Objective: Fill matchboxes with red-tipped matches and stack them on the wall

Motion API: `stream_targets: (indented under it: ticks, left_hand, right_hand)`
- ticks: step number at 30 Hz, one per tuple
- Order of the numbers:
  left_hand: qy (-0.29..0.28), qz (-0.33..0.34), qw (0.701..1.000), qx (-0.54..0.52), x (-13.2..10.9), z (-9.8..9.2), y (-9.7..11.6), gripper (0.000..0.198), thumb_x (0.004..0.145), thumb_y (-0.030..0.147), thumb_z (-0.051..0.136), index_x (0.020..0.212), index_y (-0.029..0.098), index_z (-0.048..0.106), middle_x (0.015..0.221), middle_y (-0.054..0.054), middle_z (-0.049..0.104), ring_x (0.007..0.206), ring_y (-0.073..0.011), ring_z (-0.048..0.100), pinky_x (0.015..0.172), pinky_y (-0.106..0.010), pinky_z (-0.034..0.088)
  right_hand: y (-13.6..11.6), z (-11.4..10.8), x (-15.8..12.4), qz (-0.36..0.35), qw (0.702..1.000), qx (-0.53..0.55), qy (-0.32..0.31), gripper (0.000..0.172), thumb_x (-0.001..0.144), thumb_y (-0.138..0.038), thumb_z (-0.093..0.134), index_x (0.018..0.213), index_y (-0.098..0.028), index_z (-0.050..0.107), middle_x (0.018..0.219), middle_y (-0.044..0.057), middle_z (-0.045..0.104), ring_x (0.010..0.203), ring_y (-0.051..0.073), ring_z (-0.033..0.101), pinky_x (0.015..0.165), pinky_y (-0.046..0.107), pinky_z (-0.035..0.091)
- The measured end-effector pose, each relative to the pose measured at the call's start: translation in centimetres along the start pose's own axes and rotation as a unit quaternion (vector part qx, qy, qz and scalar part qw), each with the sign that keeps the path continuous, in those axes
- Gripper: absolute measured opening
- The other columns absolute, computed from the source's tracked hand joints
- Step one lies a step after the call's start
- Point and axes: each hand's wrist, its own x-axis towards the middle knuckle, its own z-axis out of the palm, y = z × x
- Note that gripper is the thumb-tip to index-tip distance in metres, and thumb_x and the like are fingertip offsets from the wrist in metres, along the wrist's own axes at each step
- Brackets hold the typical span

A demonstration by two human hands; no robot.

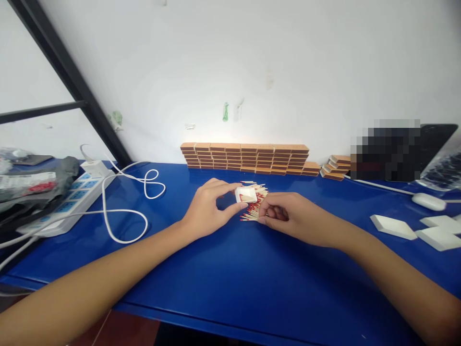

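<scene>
Between thumb and fingers, my left hand (211,206) grips a small white matchbox tray (251,195). A few matches lie inside the tray, toward its left side. Just beyond and to the right, a loose pile of red-headed matches (254,210) rests on the blue table. At the pile's right edge is my right hand (283,211), its fingers curled and its thumb and forefinger closed on match ends. How many matches it pinches is hidden by the fingers.
Matchboxes (248,158) stand stacked along the wall, with a shorter stack (336,167) to their right. White trays (392,227) lie at the right. A power strip (77,202) and looped white cable (104,206) occupy the left. A black tablet-like object (437,144) leans at the back right.
</scene>
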Motion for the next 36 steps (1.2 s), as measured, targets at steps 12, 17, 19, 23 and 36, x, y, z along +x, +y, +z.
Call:
stream_targets:
  ticks: [12, 17, 19, 23, 36]
  left_hand:
    - [-0.002, -0.016, 1.000, -0.002, 0.0, -0.1, 0.3, 0.036, 0.089, 0.034, 0.085, 0.122, 0.022, 0.077, 0.102, -0.005, 0.080, 0.087, -0.0196, 0.066, 0.078, -0.035, 0.057]
    - [-0.006, -0.010, 1.000, 0.001, 0.0, -0.2, 0.2, 0.036, 0.089, 0.032, 0.086, 0.122, 0.022, 0.077, 0.103, -0.005, 0.080, 0.087, -0.0196, 0.067, 0.079, -0.035, 0.057]
    - [-0.008, -0.008, 1.000, 0.001, 0.0, -0.2, 0.2, 0.037, 0.089, 0.032, 0.085, 0.123, 0.022, 0.077, 0.108, -0.006, 0.080, 0.089, -0.0199, 0.067, 0.080, -0.036, 0.058]
    - [-0.022, -0.019, 1.000, -0.007, 0.1, -0.2, 0.0, 0.038, 0.089, 0.031, 0.086, 0.125, 0.023, 0.077, 0.112, -0.006, 0.081, 0.091, -0.0204, 0.067, 0.079, -0.036, 0.058]
    - [-0.058, 0.005, 0.996, -0.073, -0.2, -0.2, 0.5, 0.046, 0.087, 0.029, 0.088, 0.131, 0.028, 0.076, 0.113, -0.006, 0.081, 0.104, -0.0241, 0.072, 0.095, -0.043, 0.059]
  right_hand:
    - [-0.6, 1.9, -0.1, -0.022, 0.999, -0.032, 0.007, 0.012, 0.097, -0.031, 0.066, 0.088, -0.022, 0.066, 0.075, -0.002, 0.057, 0.066, 0.013, 0.048, 0.061, 0.028, 0.040]
    - [-0.8, 1.5, 0.0, -0.001, 0.999, -0.026, -0.031, 0.017, 0.100, -0.030, 0.061, 0.086, -0.022, 0.066, 0.073, -0.002, 0.058, 0.064, 0.014, 0.048, 0.059, 0.029, 0.038]
    - [-0.9, 1.3, 0.0, -0.010, 0.999, -0.032, -0.033, 0.019, 0.101, -0.030, 0.060, 0.085, -0.021, 0.065, 0.074, -0.001, 0.059, 0.065, 0.014, 0.048, 0.061, 0.029, 0.038]
    - [-1.1, 0.4, -0.2, -0.029, 0.999, -0.028, -0.001, 0.020, 0.103, -0.035, 0.061, 0.089, -0.023, 0.066, 0.074, -0.002, 0.059, 0.066, 0.014, 0.049, 0.062, 0.029, 0.037]
    - [-0.9, 0.7, 0.2, -0.057, 0.975, -0.070, 0.203, 0.014, 0.102, -0.030, 0.060, 0.092, -0.022, 0.066, 0.080, 0.002, 0.060, 0.062, 0.014, 0.048, 0.058, 0.029, 0.040]
